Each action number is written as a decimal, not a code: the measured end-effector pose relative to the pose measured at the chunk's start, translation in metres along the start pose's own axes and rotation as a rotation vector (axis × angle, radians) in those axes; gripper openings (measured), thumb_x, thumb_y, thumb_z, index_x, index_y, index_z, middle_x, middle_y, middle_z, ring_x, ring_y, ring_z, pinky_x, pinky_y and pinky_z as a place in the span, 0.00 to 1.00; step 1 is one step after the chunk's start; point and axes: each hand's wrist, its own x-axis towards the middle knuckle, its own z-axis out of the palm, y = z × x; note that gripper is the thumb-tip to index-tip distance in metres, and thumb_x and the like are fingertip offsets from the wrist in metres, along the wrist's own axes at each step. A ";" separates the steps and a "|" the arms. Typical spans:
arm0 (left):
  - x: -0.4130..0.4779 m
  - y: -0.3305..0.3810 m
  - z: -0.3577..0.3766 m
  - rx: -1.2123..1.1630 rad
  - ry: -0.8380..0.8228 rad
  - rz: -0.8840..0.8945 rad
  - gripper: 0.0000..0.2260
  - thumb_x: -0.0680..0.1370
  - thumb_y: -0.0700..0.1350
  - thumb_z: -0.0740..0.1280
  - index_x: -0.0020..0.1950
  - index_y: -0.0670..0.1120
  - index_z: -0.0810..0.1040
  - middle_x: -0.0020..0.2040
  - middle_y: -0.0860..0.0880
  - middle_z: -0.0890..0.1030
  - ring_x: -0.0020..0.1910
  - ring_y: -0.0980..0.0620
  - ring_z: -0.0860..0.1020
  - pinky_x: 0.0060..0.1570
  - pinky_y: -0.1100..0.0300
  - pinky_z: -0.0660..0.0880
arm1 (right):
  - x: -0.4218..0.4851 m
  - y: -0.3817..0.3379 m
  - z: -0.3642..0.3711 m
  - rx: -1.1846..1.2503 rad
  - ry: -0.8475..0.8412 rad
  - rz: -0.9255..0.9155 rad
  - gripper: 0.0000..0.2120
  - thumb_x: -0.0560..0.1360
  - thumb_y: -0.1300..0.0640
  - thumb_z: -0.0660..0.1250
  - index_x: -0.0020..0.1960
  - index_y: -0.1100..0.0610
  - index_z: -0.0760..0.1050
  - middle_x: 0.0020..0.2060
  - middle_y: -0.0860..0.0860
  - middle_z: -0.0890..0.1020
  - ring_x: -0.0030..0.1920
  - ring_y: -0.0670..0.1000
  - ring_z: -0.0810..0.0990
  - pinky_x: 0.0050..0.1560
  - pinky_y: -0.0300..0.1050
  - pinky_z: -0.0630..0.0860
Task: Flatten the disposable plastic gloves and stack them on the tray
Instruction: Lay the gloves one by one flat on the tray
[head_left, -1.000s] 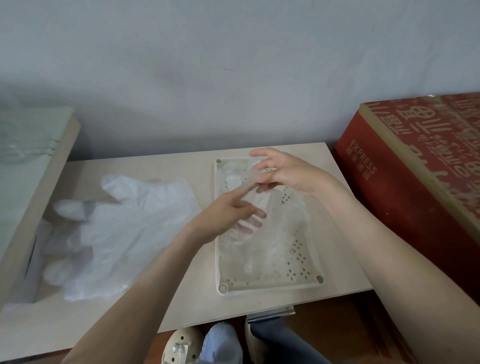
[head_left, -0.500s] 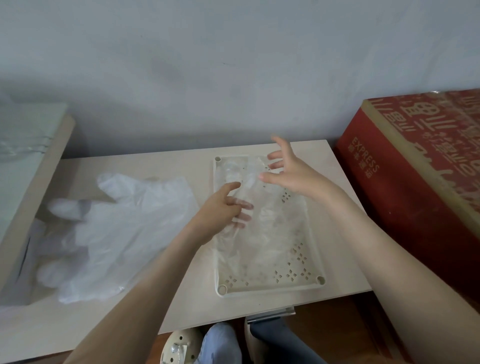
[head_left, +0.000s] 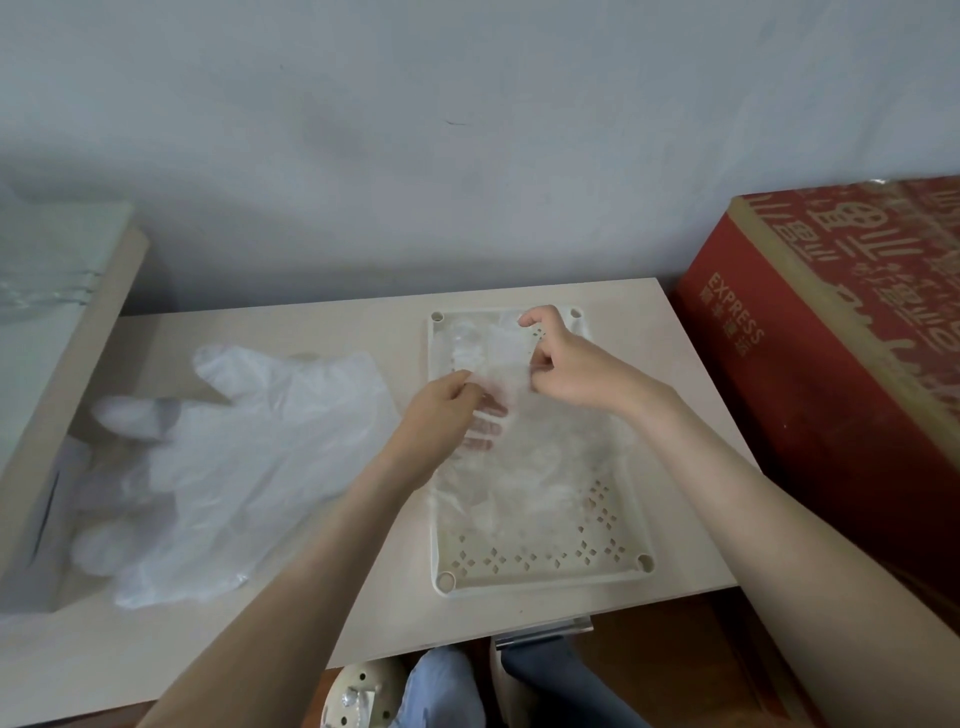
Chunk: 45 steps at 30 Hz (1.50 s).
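Head view: the tray (head_left: 540, 581) lies near the table's (head_left: 337, 332) front edge, with a red box (head_left: 831, 405) close on the right and a loose glove pile (head_left: 249, 457) on the left. Over the tray's far half, the left hand (head_left: 441, 421) and right hand (head_left: 571, 369) pinch a clear, crinkled glove (head_left: 501, 353).

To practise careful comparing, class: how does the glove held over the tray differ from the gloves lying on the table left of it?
The held glove is pinched by the left hand and right hand over the tray; the loose gloves lie untouched on the table. The held glove looks nearly clear, fingers showing through it; the loose gloves look milky white and piled. Both are thin, crinkled plastic.
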 end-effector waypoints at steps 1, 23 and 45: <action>0.000 -0.001 0.000 -0.020 0.008 -0.005 0.12 0.82 0.42 0.55 0.52 0.41 0.78 0.46 0.46 0.84 0.39 0.49 0.82 0.36 0.59 0.79 | 0.001 0.001 -0.003 -0.008 0.014 0.001 0.25 0.74 0.65 0.59 0.68 0.50 0.59 0.41 0.50 0.76 0.42 0.49 0.74 0.37 0.38 0.69; 0.011 -0.003 0.012 -0.458 0.079 -0.068 0.20 0.77 0.33 0.60 0.69 0.45 0.67 0.58 0.46 0.78 0.53 0.44 0.82 0.43 0.53 0.80 | 0.003 0.012 -0.031 0.127 -0.180 -0.033 0.27 0.75 0.60 0.67 0.70 0.43 0.65 0.55 0.42 0.79 0.51 0.47 0.80 0.58 0.45 0.73; 0.027 -0.004 -0.004 0.380 0.272 0.171 0.18 0.79 0.42 0.58 0.70 0.51 0.69 0.52 0.52 0.80 0.48 0.50 0.79 0.54 0.57 0.75 | 0.029 0.030 -0.025 -0.007 0.203 -0.033 0.26 0.75 0.62 0.65 0.71 0.51 0.65 0.53 0.50 0.78 0.49 0.50 0.73 0.43 0.38 0.68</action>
